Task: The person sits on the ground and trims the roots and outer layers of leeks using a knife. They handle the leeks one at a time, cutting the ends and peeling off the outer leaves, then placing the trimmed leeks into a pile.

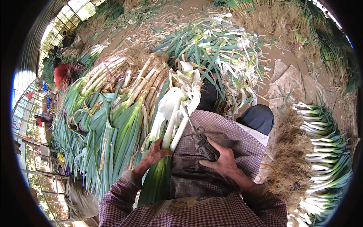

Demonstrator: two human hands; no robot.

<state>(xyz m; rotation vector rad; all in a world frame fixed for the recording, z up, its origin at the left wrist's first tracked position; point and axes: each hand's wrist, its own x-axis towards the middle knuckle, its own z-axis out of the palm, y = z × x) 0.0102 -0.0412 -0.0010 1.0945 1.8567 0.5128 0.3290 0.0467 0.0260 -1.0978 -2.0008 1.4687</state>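
Note:
My left hand (153, 154) grips peeled green onions (171, 124) across my lap, low on their white stalks where the leaves begin. Loosened white outer layers (170, 100) hang around their upper ends, and the green leaves (156, 181) run down toward my waist. In my right hand (225, 163) is a black air blow gun (205, 146) with a thin metal nozzle. The nozzle points up and left, its tip close beside the white stalks. A checked apron (221, 122) covers my knees.
Unpeeled green onions (113, 130) with dirty roots are heaped at left. Stripped leaves (210, 48) pile up ahead. Cleaned green onions (323, 156) lie in a row at right, roots inward. A yellow hose (273, 176) loops by my right wrist. A person in red (61, 74) bends at far left.

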